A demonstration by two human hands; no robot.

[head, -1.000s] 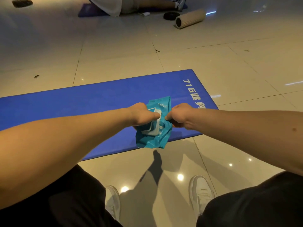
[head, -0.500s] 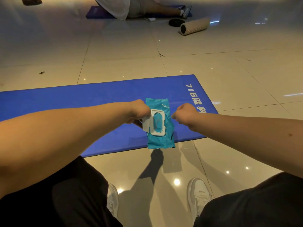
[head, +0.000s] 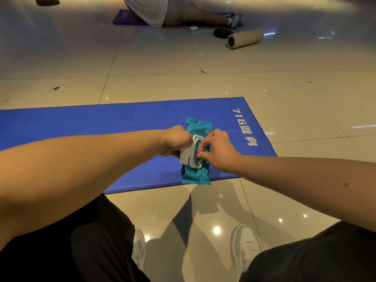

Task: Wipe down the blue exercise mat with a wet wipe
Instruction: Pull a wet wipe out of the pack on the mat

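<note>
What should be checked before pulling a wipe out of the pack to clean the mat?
1. The lid is flipped open: ok.
2. The left hand grips the pack: ok.
3. The right hand has its fingertips at the opening: ok.
4. A wipe is pinched between those fingertips: cannot tell, the fingers hide it.
5. The mat lies flat on the floor: ok.

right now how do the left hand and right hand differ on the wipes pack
The left hand grips the wipes pack beside the open lid; the right hand reaches its opening from the other side. Left hand's fingers are hidden; right hand's fingers show, curled at the opening. Both are over the blue mat.
</note>
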